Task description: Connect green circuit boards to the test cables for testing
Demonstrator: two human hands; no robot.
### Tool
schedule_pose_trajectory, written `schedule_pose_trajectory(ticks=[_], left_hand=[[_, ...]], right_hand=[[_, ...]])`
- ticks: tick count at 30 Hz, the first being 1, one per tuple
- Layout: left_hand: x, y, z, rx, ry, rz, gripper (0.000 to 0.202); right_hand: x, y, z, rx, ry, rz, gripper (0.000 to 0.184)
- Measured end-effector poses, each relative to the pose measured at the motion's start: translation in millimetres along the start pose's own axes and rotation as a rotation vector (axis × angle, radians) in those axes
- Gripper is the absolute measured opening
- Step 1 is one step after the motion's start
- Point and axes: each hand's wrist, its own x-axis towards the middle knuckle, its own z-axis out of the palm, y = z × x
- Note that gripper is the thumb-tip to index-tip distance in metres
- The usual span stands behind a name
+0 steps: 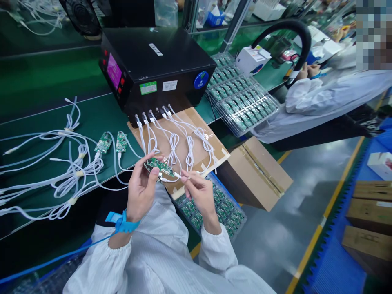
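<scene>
Left hand: the green circuit board [162, 166] is pinched by the left hand [141, 190], its thumb laid near the lower edge and its other fingers curled behind.
Right hand: a white cable plug [177, 175] is pinched between thumb and forefinger of the right hand [200, 194], at the board's end nearest those fingertips; whether it is fully seated cannot be told.
Board support: the board is best gripped by its edges, so that no load is put on the small parts.
Plug line: any push or pull is best kept straight along the connector, with the plug body gripped rather than the cable, as the socket could be strained by twisting.
Second lead: another white plug [165, 179] is seen between the two hands, below the board; it should not be snagged by the right fingers.
Tester leads: the white cable bundles [190, 151] are laid just beyond the right fingertips, on the cardboard sheet [217, 148], and run to the black tester box [159, 53]; slack is best left in them.
Wrist strap: the blue strap [124, 222] is worn behind the left fingers; its cord is best kept off the leads.
</scene>
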Motion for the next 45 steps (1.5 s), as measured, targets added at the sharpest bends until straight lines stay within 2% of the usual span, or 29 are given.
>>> schedule_pose_trajectory(ticks=[4, 9, 12, 16, 27, 36, 42, 45], left_hand=[[0, 1, 1.4, 0.051, 0.025, -0.009, 0.044], [-3, -5, 4.9, -0.165, -0.073, -0.222, 0.043], [-3, -5, 8.2, -0.310, -0.117, -0.320, 0.043], [-1, -1, 14.2, -0.405, -0.070, -0.406, 0.040], [1, -3, 22.7, -0.470, -0.088, -0.429, 0.038], [3, 1, 25.3, -0.545, -0.105, -0.501, 0.039], [8, 2, 21.1, -0.630, -0.143, -0.574, 0.042], [7, -1, 18.8, -0.624, -0.146, -0.576, 0.040]], right_hand=[[15, -17, -7, 0.088, -0.014, 0.008, 0.039], [29, -35, 6, 0.062, -0.095, -0.067, 0.047], [34, -41, 17, 0.030, -0.124, -0.120, 0.041], [36, -42, 24, -0.012, -0.072, -0.217, 0.024], [35, -36, 27, -0.090, -0.046, -0.345, 0.017], [35, -43, 23, -0.333, -0.023, -0.510, 0.015], [33, -42, 22, -0.370, -0.040, -0.563, 0.013], [33, -40, 24, -0.366, -0.054, -0.536, 0.014]])
